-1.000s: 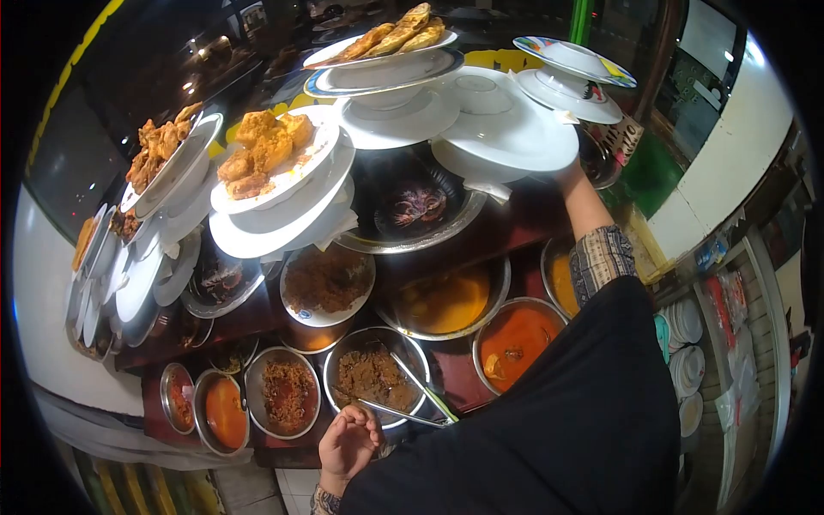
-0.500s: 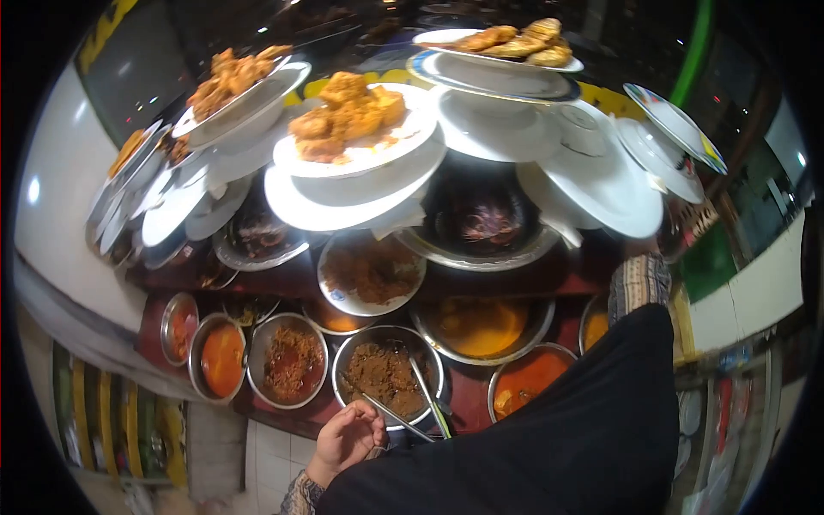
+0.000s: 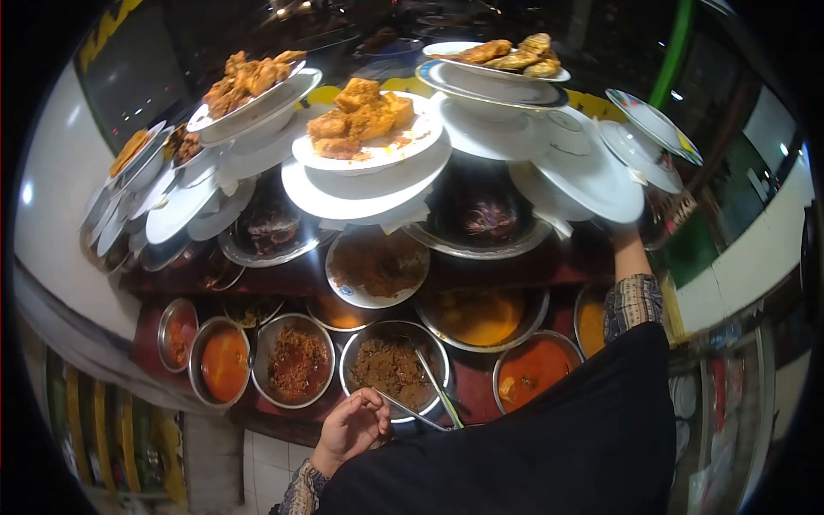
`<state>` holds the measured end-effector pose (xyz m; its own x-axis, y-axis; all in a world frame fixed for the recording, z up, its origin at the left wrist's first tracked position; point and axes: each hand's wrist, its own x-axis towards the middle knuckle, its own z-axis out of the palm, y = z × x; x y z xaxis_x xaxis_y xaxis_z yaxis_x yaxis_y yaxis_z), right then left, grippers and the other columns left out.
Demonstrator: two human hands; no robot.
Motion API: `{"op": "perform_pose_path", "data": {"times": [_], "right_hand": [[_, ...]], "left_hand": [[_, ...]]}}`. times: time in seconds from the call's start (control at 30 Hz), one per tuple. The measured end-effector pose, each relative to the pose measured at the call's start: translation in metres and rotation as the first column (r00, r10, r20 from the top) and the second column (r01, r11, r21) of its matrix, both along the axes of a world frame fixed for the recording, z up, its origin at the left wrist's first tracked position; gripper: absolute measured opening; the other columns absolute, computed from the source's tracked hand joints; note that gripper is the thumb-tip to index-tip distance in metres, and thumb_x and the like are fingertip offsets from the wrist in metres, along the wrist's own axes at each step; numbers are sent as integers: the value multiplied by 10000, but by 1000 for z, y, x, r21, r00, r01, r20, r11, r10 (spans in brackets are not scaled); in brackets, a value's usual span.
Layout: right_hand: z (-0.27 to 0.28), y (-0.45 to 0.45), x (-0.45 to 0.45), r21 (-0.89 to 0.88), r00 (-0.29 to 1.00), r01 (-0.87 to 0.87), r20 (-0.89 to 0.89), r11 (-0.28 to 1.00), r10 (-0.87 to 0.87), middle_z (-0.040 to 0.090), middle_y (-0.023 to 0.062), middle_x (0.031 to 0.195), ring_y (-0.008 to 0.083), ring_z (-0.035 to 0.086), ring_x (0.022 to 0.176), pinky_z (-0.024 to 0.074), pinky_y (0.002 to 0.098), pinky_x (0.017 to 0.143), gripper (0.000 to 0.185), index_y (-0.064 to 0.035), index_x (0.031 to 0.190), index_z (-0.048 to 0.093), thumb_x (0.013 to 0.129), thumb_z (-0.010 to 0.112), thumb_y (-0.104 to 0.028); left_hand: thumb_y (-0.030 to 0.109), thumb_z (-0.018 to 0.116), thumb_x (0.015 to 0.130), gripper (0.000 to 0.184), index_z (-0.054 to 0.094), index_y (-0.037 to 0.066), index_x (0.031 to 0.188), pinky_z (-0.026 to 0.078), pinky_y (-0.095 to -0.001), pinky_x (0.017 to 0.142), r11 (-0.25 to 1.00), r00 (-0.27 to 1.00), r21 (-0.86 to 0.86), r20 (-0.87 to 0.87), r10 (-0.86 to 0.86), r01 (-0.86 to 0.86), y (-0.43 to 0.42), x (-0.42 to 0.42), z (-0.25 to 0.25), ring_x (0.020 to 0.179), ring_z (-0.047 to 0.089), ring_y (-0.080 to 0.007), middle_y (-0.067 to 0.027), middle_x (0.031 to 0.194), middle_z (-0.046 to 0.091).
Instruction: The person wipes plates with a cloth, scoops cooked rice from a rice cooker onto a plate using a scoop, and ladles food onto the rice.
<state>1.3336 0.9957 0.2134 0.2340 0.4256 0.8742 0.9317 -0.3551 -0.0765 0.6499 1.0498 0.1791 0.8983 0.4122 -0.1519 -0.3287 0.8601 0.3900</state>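
My left hand (image 3: 352,427) is loosely curled, palm up, with nothing visible in it. It is beside the near rim of a steel bowl of brown food (image 3: 390,369), where two metal utensil handles (image 3: 412,409) lean. My right arm reaches forward to the right. Part of my right hand (image 3: 625,238) shows just under the edge of a large white plate (image 3: 592,176); its fingers are hidden, so any grip cannot be made out. Nearest below that arm are a bowl of red-orange sauce (image 3: 536,369) and another bowl of yellow-orange food (image 3: 592,326).
Raised plates hold orange fried pieces (image 3: 360,120), fried chicken (image 3: 245,84) and browned fish (image 3: 515,57). A patterned plate (image 3: 654,126) stands right. Below are a dark basin (image 3: 481,215), a plate of reddish-brown food (image 3: 378,266) and several sauce bowls. Shelves with stacked dishes stand lower right.
The view has shifted, so the plates and bowls sit differently in the frame. My right wrist, out of sight half a second ago, shows again below the white plate. My left hand keeps its curled shape.
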Motion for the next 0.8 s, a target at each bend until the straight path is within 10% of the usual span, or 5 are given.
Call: {"op": "perform_pose_path", "data": {"times": [0.17, 0.37, 0.5, 0.8], "right_hand": [[21, -11, -53, -218, 884, 240, 452, 946, -120, 604, 150, 1162, 339, 544, 1105, 402, 460, 981, 396, -66, 1187, 598, 838, 547, -245], [29, -27, -134, -419, 880, 472, 270, 776, -390, 583, 131, 1220, 315, 540, 1144, 477, 454, 906, 347, -101, 1159, 618, 825, 532, -142], [62, -46, -235, -719, 857, 304, -81, 625, -509, 618, 71, 1088, 304, 564, 1018, 465, 417, 852, 306, -230, 1012, 697, 781, 551, -93], [81, -172, -386, -263, 765, 49, -610, 964, -205, 623, 120, 1078, 280, 584, 1045, 432, 322, 931, 411, -33, 1100, 633, 709, 566, 73]], "left_hand": [[243, 469, 955, 267, 549, -1, 1030, 481, -325, 775, 996, 996, 18, 14, -88, 88, 14, -15, 8, 839, 584, -235, -153, 971, 583], [249, 469, 956, 265, 544, 3, 1018, 478, -330, 774, 981, 981, 43, 37, -191, 189, 34, -38, 12, 836, 577, -240, -152, 961, 580], [259, 471, 954, 266, 540, 9, 1013, 473, -334, 772, 968, 966, 49, 68, -250, 247, 49, -55, 13, 841, 572, -238, -143, 953, 573], [272, 486, 945, 269, 551, 23, 1021, 452, -339, 757, 892, 889, 47, 71, -452, 450, 75, -64, 5, 832, 545, -237, -132, 944, 563]]}}
